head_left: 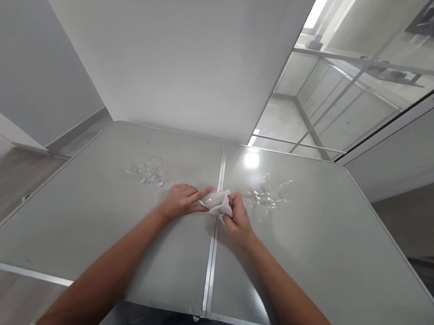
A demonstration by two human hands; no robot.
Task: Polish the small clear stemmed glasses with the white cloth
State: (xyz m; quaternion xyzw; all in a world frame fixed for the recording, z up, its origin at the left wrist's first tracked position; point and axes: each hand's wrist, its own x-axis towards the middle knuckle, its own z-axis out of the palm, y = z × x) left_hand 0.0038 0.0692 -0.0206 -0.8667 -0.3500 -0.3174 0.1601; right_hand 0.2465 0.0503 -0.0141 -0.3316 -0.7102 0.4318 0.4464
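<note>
On the grey surface [105, 232], at its centre seam, the left hand [182, 200] and right hand [238, 217] both grip a white cloth [218, 203] wrapped around a glass, with unlabelled clear glasses [149, 169] left of the seam and more glasses [274, 190] right of it.

both bare forearms reach forward from the bottom edge and converge toward the middle. the left hand [182, 200] lies palm down, knuckles up, its index finger stretched out to the right while the other fingers curl under. the right hand [237, 218] sits just beside it, wrist bent slightly inward, fingers [232, 200] bunched and pinched together. the two hands nearly meet, fingertips pointed at each other.
</note>
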